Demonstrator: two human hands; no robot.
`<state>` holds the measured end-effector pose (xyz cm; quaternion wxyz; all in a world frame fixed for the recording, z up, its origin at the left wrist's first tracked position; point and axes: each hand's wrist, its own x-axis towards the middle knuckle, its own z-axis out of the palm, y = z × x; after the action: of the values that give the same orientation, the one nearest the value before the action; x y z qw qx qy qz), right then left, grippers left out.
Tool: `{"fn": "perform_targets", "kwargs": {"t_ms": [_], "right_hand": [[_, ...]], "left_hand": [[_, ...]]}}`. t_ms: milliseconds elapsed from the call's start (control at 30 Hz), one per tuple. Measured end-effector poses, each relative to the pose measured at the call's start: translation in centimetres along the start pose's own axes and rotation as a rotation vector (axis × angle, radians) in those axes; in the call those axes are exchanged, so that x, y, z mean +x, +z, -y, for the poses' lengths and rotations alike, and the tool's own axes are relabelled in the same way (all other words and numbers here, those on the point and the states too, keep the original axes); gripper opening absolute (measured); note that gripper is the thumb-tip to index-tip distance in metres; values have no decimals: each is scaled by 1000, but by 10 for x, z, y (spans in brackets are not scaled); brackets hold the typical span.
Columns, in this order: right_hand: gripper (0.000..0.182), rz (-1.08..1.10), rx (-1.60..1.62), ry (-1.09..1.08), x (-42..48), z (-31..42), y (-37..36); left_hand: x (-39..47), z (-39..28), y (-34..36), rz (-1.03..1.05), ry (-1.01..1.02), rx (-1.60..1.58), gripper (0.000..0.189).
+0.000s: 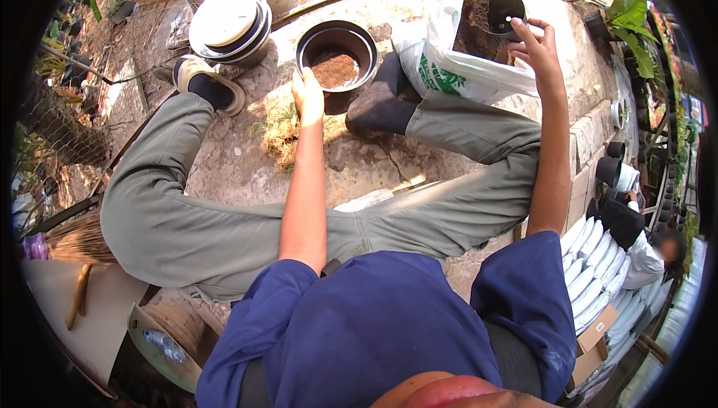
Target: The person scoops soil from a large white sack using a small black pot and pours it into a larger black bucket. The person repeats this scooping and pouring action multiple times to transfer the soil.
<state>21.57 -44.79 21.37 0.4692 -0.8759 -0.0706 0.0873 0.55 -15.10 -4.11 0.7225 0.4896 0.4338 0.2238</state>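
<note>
My left hand grips the near rim of a round dark plant pot with brown soil at its bottom. At the upper right, my right hand holds a small black pot, tilted over an open white plastic sack of brown potting soil. The small pot hides part of that soil. A clump of grass-like plants with pale roots lies on the ground just left of my left forearm.
Stacked pots stand at the upper left beside my shoe. A wire fence and a broom are at the left. At the right are low blocks, stacked white bags, a cardboard box and another person.
</note>
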Motion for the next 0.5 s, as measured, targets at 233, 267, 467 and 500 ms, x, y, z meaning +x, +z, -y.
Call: {"fn": "perform_targets", "kwargs": {"t_ms": [233,267,467,500], "right_hand": [[76,17,67,-241,-25,33,28],[77,46,49,-278,-29,39,35],[76,176,-388,-603,-43,70,101],[75,128,-559,-778,-48,70,112]], "left_hand": [[-4,-7,-1,4,-3,27,31],[-4,-7,-2,7,-20,59,31],[15,12,-10,-51,50,69,31],[11,9,-7,-49,10,64,32]]}}
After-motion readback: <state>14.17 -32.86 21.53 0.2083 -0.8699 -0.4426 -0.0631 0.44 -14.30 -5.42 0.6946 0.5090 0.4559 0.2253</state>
